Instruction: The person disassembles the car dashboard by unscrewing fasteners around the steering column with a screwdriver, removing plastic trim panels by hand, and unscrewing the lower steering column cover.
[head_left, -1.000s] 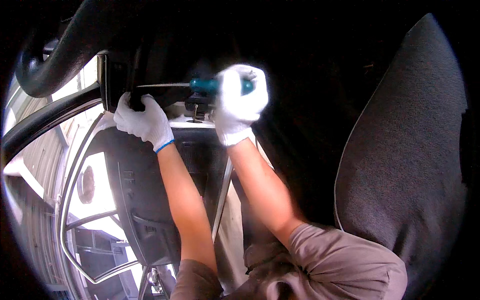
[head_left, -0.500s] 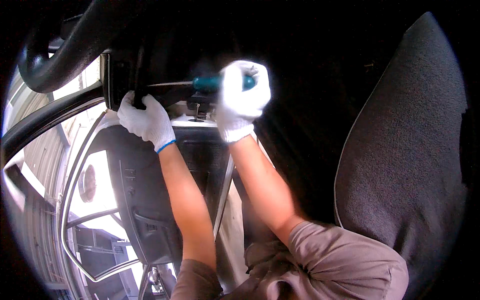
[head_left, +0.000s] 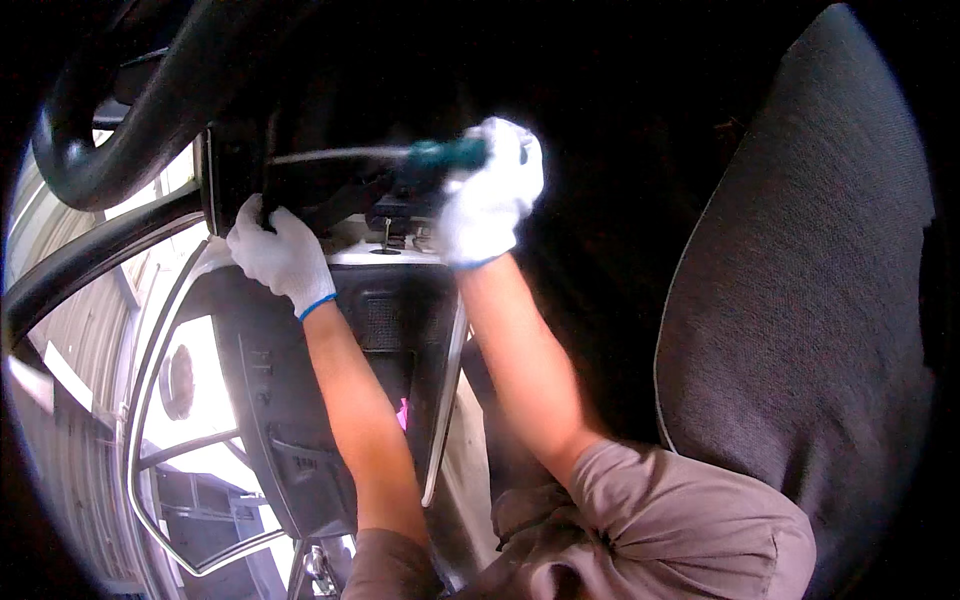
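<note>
Screwdriver (head_left: 450,154), teal handle and thin pale shaft, held in the right hand (head_left: 492,195), roughly level, shaft pointing left toward a dark trim panel (head_left: 232,175). Shaft and handle blurred; contact at the tip cannot be determined. Right hand: fingers wrapped around the handle. Left hand (head_left: 282,258): below the shaft, at the lower part of the panel, thumb and forefinger curved with a gap visible between them; cannot tell whether they pinch anything. Both hands in white knit gloves with blue cuff edging.

Surroundings: black door panel (head_left: 385,320) beneath the forearms; small pink item (head_left: 403,413) beside the left forearm; thick black curved rim (head_left: 95,165) at upper left; dark grey fabric seat (head_left: 800,260) at right, well apart from the hands. Upper middle area too dark to resolve.
</note>
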